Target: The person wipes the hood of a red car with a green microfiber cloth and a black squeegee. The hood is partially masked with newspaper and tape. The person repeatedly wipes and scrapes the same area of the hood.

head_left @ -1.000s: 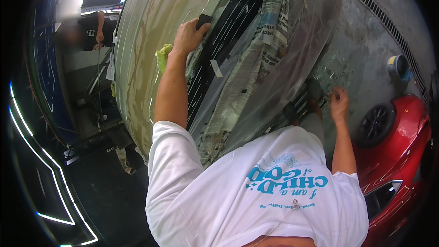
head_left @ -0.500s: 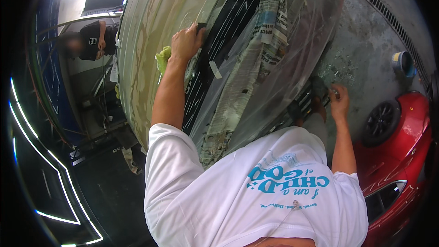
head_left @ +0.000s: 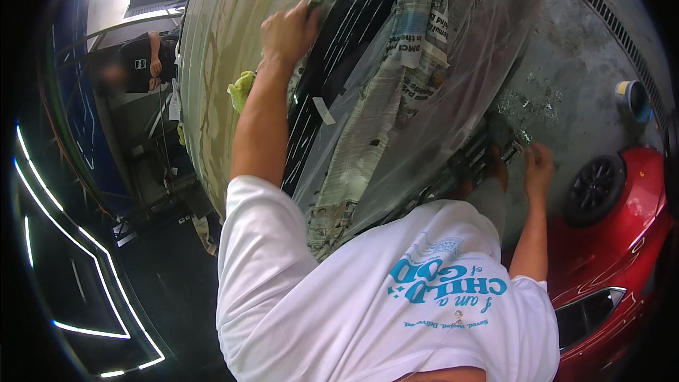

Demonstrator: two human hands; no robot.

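Note:
My left hand (head_left: 286,34) is pressed on the wet, ribbed beige roof (head_left: 230,18) of a vehicle, fingers curled round a small dark pad (head_left: 312,7). The hand hides most of that pad, close to the glossy black strip along the roof's edge. A crumpled yellow-green cloth (head_left: 241,90) lies on the roof, left of my forearm. Low at my right side hangs my right hand (head_left: 539,168), its fingers curled together; what they hold, if anything, is too small to make out.
Newspaper (head_left: 353,163) and clear plastic sheeting (head_left: 467,49) cover the vehicle's side. A blue bucket (head_left: 634,101) stands by a floor drain grate (head_left: 601,10). Behind me at right is a red car (head_left: 622,240). Another person (head_left: 141,64) stands beyond the roof, at far left.
My left hand has slid farther forward along the roof edge with the dark pad. My right hand has shifted slightly right and down. The cloth stays on the roof.

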